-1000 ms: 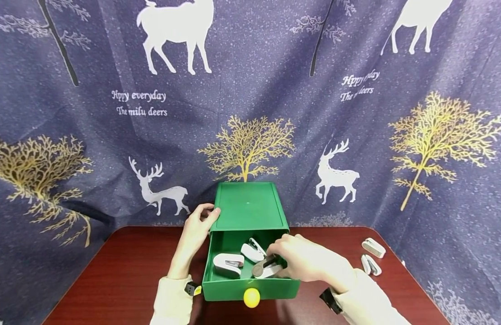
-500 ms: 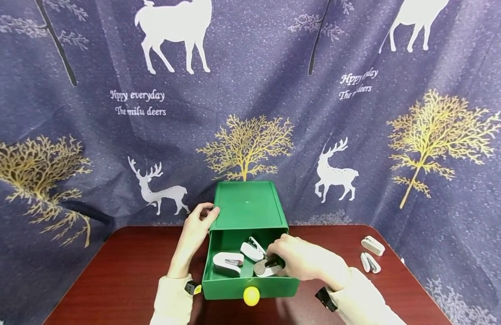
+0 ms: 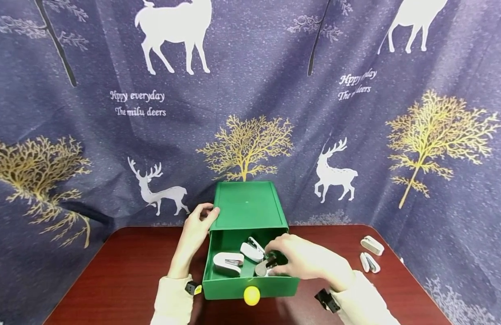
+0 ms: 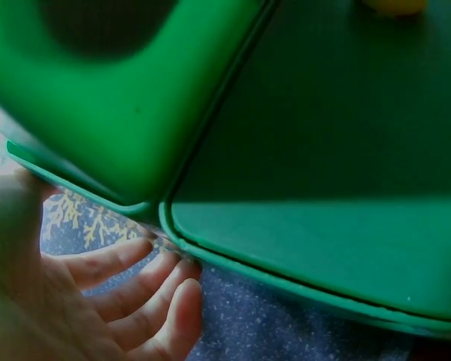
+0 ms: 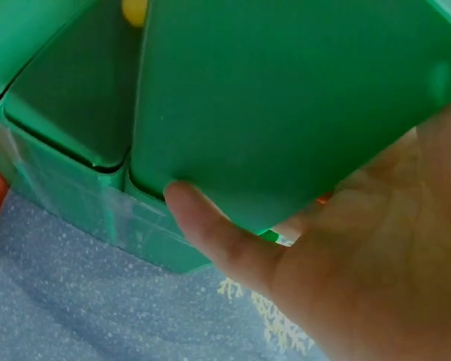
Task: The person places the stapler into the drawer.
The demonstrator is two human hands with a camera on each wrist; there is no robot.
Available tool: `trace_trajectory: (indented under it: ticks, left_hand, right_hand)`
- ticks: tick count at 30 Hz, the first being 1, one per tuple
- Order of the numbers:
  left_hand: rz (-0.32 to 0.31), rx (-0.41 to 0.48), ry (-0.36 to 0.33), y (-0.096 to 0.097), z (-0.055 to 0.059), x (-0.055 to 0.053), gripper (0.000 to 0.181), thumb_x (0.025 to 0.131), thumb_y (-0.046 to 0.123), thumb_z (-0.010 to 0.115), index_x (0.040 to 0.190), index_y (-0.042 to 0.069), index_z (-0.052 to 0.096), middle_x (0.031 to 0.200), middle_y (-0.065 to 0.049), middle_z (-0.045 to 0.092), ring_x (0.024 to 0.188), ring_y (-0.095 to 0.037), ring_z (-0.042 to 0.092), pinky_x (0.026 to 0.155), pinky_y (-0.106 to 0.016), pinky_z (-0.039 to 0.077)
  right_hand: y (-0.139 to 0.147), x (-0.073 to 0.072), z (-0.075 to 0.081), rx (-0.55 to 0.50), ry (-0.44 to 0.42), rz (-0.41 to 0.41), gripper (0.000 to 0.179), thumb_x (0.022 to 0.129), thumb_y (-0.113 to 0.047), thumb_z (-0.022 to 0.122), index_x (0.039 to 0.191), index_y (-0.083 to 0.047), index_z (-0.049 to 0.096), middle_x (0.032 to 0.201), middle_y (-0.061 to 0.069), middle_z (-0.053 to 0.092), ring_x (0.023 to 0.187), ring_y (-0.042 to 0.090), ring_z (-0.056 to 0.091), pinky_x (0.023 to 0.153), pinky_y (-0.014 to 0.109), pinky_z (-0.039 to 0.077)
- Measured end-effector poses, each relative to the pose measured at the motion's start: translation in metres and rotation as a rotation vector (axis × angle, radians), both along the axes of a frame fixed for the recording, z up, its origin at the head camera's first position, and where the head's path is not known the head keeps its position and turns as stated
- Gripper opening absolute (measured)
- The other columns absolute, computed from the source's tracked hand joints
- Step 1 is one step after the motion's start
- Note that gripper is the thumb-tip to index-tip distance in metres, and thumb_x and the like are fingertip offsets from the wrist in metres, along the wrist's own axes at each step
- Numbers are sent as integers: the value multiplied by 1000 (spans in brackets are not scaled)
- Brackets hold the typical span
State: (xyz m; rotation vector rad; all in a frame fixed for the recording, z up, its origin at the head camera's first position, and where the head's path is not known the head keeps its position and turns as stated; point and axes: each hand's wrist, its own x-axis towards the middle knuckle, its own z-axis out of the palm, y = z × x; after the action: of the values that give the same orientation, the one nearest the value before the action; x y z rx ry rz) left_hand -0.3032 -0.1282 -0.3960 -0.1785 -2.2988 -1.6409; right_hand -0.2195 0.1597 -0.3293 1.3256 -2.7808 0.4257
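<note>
A green box stands on the table with its drawer pulled out by a yellow knob. My left hand rests against the box's left side; in the left wrist view its fingers lie fairly straight along the edge. My right hand reaches into the drawer's right side, thumb and fingers parted around a grey-topped stapler, which it partly covers. Two white staplers lie beside it: one at the left, one farther back. The drawer wall hides the right fingertips from the right wrist view.
On the table's right end lie two more white staplers, one farther back and one nearer. A purple-blue cloth printed with deer and trees hangs behind the reddish-brown table.
The right thumb and fingers have spread apart around the grey-topped stapler, which has shifted slightly right in the drawer. The left hand has stayed at the box's side.
</note>
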Motion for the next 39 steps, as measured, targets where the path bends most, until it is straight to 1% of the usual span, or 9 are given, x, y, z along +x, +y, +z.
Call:
trace_trajectory:
  ticks: [3, 6, 15, 19, 23, 26, 29, 33, 39]
  left_hand:
    - [-1, -3, -2, 0, 1, 1, 48, 93, 47, 64, 126, 12, 60, 106, -11, 60, 87, -24, 58, 67, -33, 51]
    - [2, -3, 0, 0, 1, 1, 47, 93, 46, 64, 125, 12, 60, 105, -11, 60, 86, -24, 57, 67, -33, 51]
    - [-2, -4, 12, 1, 1, -1, 46, 93, 46, 64, 125, 12, 61, 102, -10, 59, 83, -23, 56, 67, -33, 51]
    - [-2, -2, 7, 1, 1, 0, 47, 93, 46, 64, 125, 12, 61, 102, -10, 59, 84, -23, 56, 67, -33, 51]
    - [-6, 7, -3, 0, 2, 1, 47, 93, 46, 64, 126, 12, 60, 103, -11, 59, 85, -24, 57, 67, -32, 52]
    - [-4, 4, -4, 0, 2, 1, 47, 94, 45, 64, 126, 12, 60, 103, -11, 59, 84, -23, 57, 67, -32, 52]
    - [0, -5, -3, 0, 3, 2, 47, 94, 45, 64, 126, 11, 60, 104, -11, 59, 83, -23, 57, 67, -32, 51]
    - [6, -17, -1, 0, 2, 2, 47, 94, 45, 64, 126, 12, 60, 104, -11, 59, 82, -23, 57, 67, -33, 51]
    - [-4, -11, -3, 0, 2, -1, 47, 94, 45, 64, 126, 12, 59, 103, -11, 60, 83, -23, 60, 66, -32, 52]
  right_hand:
    - [3, 1, -1, -64, -37, -27, 31, 92, -32, 69, 115, -12, 67, 107, -4, 65, 99, 14, 59, 87, 31, 47]
    - [6, 5, 0, -120, -7, -60, 31, 95, -33, 65, 119, -13, 65, 114, -4, 64, 107, 14, 58, 93, 35, 46]
    - [12, 43, 6, -324, 247, -111, 28, 93, -33, 69, 118, -21, 64, 117, -11, 57, 111, 8, 53, 94, 32, 45]
    - [7, 60, 6, -389, 364, -80, 26, 91, -25, 72, 116, -22, 64, 118, -9, 57, 114, 12, 52, 97, 24, 40]
    - [1, 68, 0, -477, 464, 25, 14, 97, -26, 63, 110, -19, 65, 113, -7, 59, 112, 18, 52, 101, 23, 34]
    - [-5, 68, -8, -551, 565, 105, 17, 101, -27, 55, 103, -15, 66, 99, -6, 60, 98, 17, 52, 91, 22, 38]
    - [-13, 69, -17, -570, 650, 113, 21, 102, -27, 53, 98, -12, 67, 87, -7, 56, 84, 13, 48, 77, 21, 39]
    - [-20, 75, -32, -496, 655, 90, 22, 101, -30, 51, 100, -13, 66, 84, -9, 54, 77, 9, 47, 69, 15, 39]
    - [-26, 85, -49, -375, 496, 39, 21, 97, -34, 62, 110, -17, 64, 84, -11, 58, 73, 1, 54, 65, 10, 43]
